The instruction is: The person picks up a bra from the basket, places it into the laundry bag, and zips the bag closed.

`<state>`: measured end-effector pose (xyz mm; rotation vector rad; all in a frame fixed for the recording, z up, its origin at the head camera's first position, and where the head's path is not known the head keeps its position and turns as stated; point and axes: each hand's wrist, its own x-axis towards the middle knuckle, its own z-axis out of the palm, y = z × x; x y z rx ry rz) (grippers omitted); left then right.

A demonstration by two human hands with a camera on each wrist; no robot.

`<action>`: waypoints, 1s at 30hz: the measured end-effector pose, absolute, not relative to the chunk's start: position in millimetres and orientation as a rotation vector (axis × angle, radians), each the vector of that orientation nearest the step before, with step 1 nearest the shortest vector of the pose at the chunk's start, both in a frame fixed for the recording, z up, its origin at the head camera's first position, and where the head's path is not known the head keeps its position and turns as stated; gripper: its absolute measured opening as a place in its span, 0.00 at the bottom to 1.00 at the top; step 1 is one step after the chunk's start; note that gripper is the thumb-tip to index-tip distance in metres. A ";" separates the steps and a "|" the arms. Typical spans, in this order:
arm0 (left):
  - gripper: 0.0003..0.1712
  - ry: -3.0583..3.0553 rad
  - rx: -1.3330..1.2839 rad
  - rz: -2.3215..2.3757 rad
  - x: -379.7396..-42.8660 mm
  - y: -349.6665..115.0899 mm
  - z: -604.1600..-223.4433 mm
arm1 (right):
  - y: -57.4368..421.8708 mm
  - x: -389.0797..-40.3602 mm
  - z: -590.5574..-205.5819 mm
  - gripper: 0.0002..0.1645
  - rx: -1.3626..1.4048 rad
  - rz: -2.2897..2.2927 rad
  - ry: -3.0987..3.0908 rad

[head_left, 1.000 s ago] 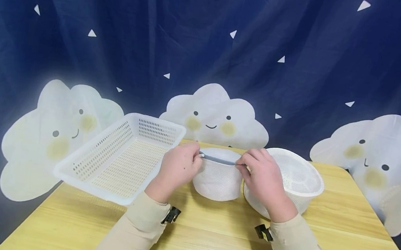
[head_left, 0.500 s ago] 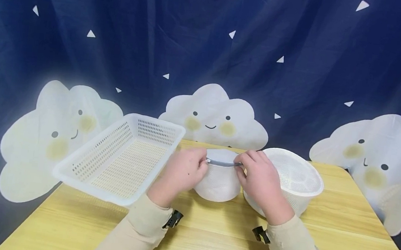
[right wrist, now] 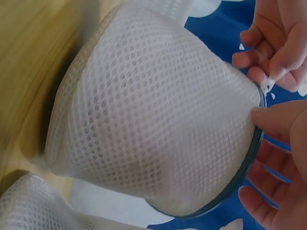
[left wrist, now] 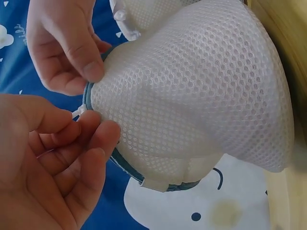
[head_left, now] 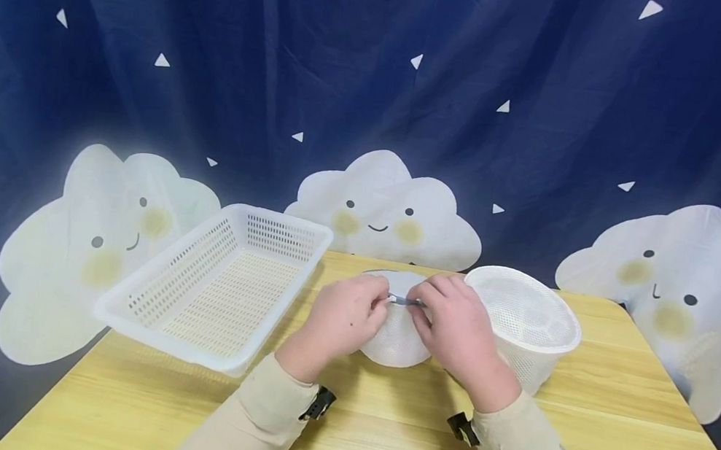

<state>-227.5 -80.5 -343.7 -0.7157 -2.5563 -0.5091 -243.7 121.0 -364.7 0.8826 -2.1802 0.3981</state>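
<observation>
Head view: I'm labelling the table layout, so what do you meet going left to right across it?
White rectangular perforated basket → left hand → right hand → larger round mesh laundry bag, all on the wooden table.

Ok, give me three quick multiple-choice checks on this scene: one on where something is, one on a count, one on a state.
1. Where is the rectangular basket?
A. left of the hands
B. right of the hands
C. on the floor

2. How many hands touch the small mesh bag?
A. none
B. one
C. two

3. How does the left hand meet the bag's zipper tab?
A. flat on top
B. pinching it
C. apart

Answers:
1 A, it sits at the table's left end.
2 C, the right hand pinches the rim too.
3 B, fingertips close on the tab.
</observation>
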 end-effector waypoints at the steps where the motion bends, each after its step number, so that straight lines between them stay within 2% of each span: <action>1: 0.11 -2.551 -0.725 -0.510 -227.2 -80.3 -344.0 | 119.9 -243.4 -365.2 0.12 0.884 0.400 -2.178; 11: 0.12 -2.487 -0.791 -0.525 -228.1 -80.4 -350.7 | 112.3 -240.9 -371.0 0.13 0.887 0.424 -2.129; 30: 0.12 -2.510 -0.467 -0.598 -238.8 -93.7 -349.9 | 131.6 -244.8 -364.5 0.15 0.810 0.487 -2.213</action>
